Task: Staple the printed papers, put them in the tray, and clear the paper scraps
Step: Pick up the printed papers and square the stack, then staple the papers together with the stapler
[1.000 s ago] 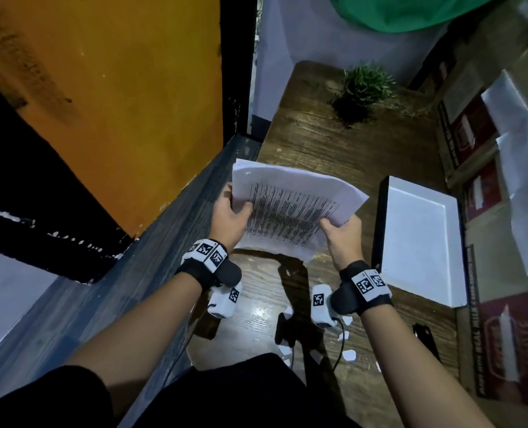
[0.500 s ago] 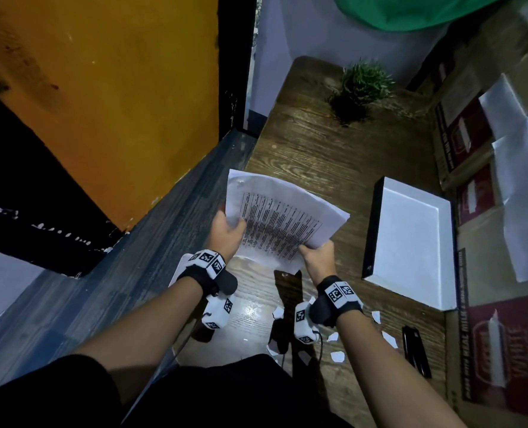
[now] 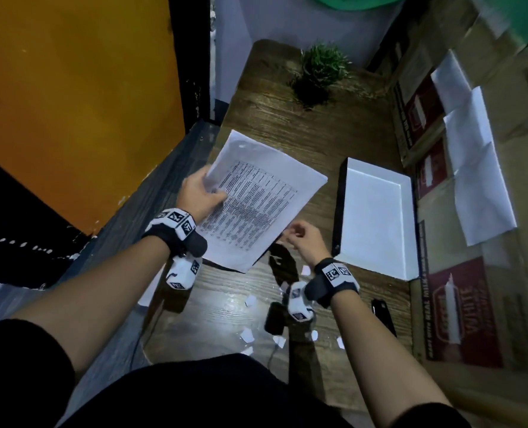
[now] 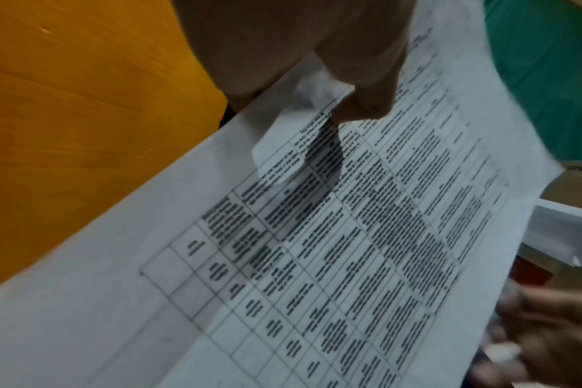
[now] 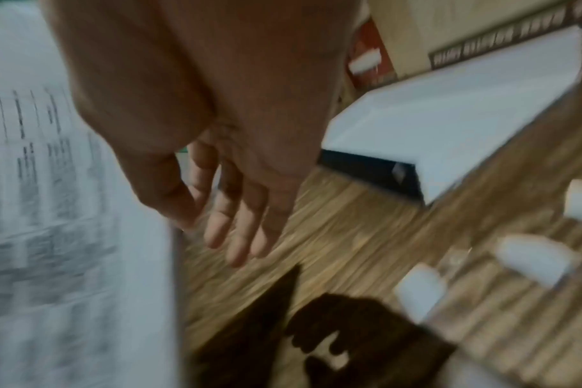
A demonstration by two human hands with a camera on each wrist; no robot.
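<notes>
My left hand (image 3: 201, 193) pinches the printed papers (image 3: 261, 199) at their left edge, thumb on top, and holds them above the wooden table (image 3: 287, 125). The left wrist view shows the printed table on the papers (image 4: 333, 249) under my thumb. My right hand (image 3: 302, 239) hovers just off the papers' lower right corner, fingers relaxed and holding nothing. In the right wrist view those fingers (image 5: 236, 223) hang beside the papers (image 5: 67, 236). The white tray (image 3: 376, 211) lies to the right. A black stapler (image 3: 383, 316) lies near the table's front right. Several paper scraps (image 3: 247, 335) litter the near table.
A small potted plant (image 3: 321, 72) stands at the table's far end. Cardboard boxes (image 3: 460, 310) with loose white sheets (image 3: 475, 180) on them line the right side. An orange wall (image 3: 71, 103) is to the left, and the table's left edge drops to the floor.
My right hand has let go of the papers and pulled back to the right. The left hand alone now holds them, and they lie flatter and lower.
</notes>
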